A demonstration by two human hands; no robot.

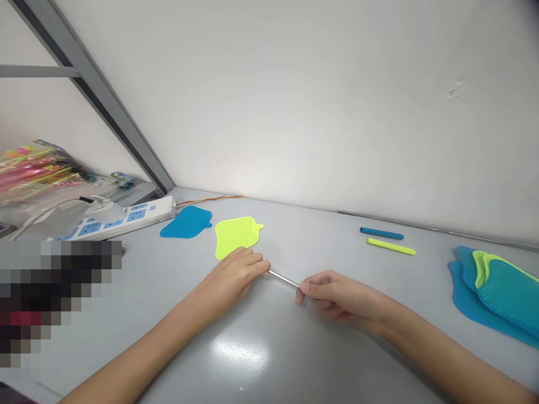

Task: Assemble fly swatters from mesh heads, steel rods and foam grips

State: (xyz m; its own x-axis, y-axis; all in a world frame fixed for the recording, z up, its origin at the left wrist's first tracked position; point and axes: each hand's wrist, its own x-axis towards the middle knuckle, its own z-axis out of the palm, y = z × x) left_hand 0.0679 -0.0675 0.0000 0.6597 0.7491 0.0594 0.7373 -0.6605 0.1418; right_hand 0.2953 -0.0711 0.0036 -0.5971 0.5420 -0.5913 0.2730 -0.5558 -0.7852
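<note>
A thin silver metal rod (284, 279) stretches between my two hands, just above the grey table. My left hand (242, 269) is closed on its left end, and my right hand (337, 294) pinches the other end between thumb and fingers. Beyond my left hand lies a yellow-green perforated fly swatter head (236, 233), its near edge partly hidden by that hand. A blue fly swatter head (189, 222) rests to its left. Past my right hand lie a blue handle tube (381, 233) and a yellow-green handle tube (391, 246), side by side.
More blue and yellow-green swatter heads (505, 294) are stacked at the right edge. A white power strip (160, 209) with plugs and cables stands at left, near packaged colourful items (40, 171). A long metal rod (421, 227) lies along the wall. A blurred-out area covers the left edge.
</note>
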